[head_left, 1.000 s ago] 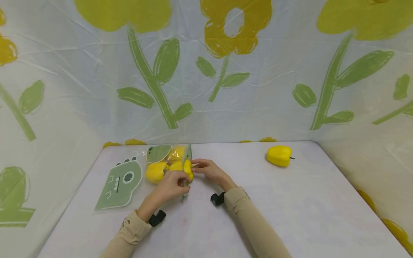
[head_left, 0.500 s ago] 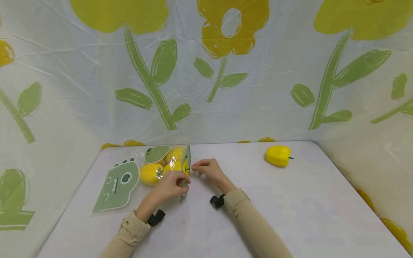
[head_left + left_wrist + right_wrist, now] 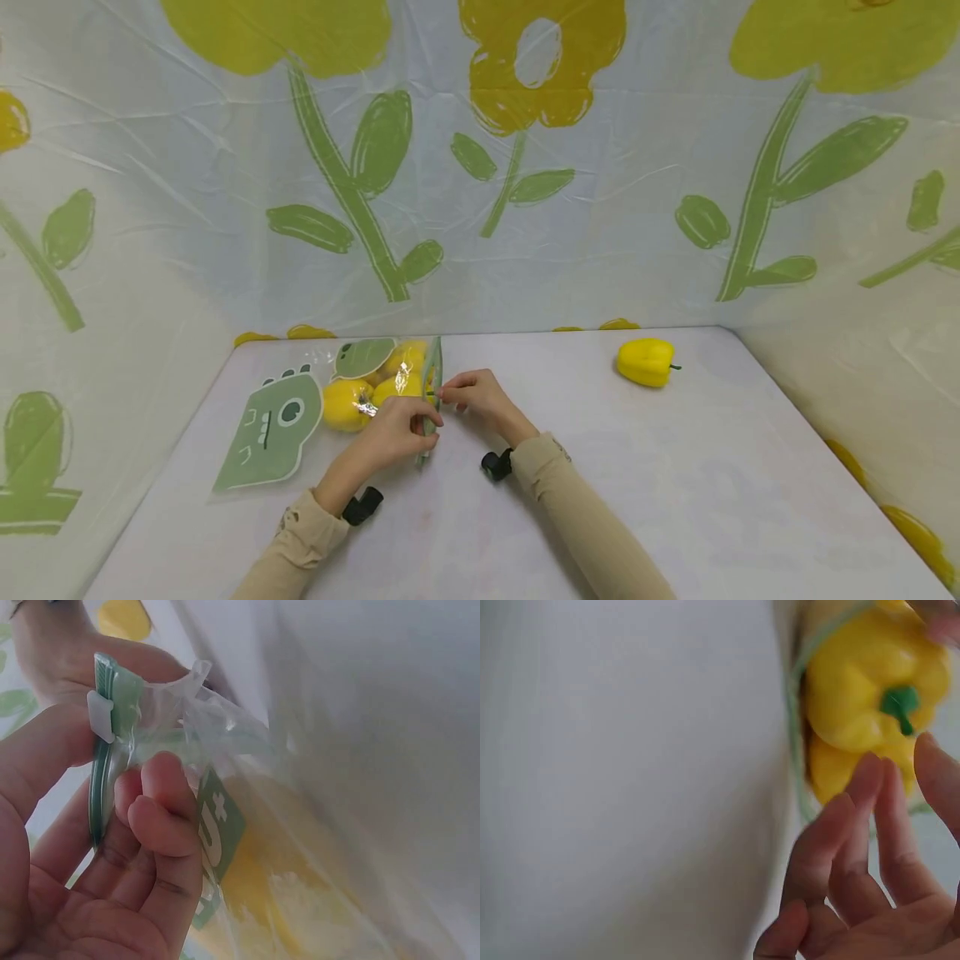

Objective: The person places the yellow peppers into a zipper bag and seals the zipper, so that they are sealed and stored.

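Yellow peppers (image 3: 347,406) are sitting further inside the clear bag (image 3: 437,354) than a second ago, the one at its mouth poking out less. Its green stem (image 3: 898,700) is pointing out toward the right hand (image 3: 483,404). I am seeing that hand reaching up to the mouth with fingers bent and thumb apart, its grip slack and holding nothing; whether a fingertip is touching the stem I cannot tell. The left hand (image 3: 399,427) is holding the bag's green zip edge (image 3: 97,787) in curled fingers, its thumb lying by a white slider (image 3: 100,716). On the bag I am making out a green label (image 3: 229,821) with white characters, one resembling a U; the rest I am not managing to read. A green monster print (image 3: 262,450) is lying to the left on the counter (image 3: 637,475), and a loose pepper (image 3: 646,362) is resting at the back right, well apart.
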### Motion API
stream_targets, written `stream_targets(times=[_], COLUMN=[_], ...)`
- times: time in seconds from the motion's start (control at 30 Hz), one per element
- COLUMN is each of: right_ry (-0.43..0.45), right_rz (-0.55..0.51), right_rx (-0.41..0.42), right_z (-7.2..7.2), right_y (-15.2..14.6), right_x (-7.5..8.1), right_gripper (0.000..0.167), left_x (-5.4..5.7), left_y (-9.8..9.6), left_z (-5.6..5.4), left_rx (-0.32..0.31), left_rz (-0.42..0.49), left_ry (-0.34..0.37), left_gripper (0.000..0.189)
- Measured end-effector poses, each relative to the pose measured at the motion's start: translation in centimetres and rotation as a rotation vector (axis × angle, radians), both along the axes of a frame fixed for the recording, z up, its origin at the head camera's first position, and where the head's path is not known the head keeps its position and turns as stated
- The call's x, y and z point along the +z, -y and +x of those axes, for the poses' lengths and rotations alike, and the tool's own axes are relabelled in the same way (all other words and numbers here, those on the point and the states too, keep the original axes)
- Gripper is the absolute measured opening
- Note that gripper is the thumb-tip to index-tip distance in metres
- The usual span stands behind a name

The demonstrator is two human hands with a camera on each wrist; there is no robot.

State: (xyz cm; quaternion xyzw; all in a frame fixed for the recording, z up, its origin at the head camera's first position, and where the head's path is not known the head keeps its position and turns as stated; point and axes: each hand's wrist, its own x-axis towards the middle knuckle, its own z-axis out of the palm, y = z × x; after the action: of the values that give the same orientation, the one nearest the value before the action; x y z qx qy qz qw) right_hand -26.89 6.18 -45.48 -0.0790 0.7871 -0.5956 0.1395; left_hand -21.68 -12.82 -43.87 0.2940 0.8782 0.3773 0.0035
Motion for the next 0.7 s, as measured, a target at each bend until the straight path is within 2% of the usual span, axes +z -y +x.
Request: stream_targets(times=[0.1,0.23,0.43,0.6,0.7], right_ry=[-0.01,-0.047,-0.195,-0.338,-0.405], right_rz=[0.034,0.046,0.009,-0.044,-0.171], right_rx=[0.015,0.003,-0.084,-0.262,-0.452], right_z=[-0.1,-0.3,-0.1,0.3,0.3], right_y=[-0.6,-2.4,-7.9,-13.7,-16.9], right_x=[0.8,2.8,6.4,8.1,8.1], right_gripper=[0.022,0.026,0.022,0.031,0.032], left_x=[0.1,0.2,0.3,0.2,0.1], left_y=[0.0,0.1,0.2,0.3,0.3], left_z=[0.0,0.0,0.2,0.3,0.3], left_rx=[0.008,0.016,0.011,0.018,0.024], left_rz=[-0.007,-0.021,-0.021,-0.029,-0.03], left_ry=[0.002,0.009,-0.002,0.008,0.018], left_gripper=[0.011,0.012,0.011,0.011,0.011])
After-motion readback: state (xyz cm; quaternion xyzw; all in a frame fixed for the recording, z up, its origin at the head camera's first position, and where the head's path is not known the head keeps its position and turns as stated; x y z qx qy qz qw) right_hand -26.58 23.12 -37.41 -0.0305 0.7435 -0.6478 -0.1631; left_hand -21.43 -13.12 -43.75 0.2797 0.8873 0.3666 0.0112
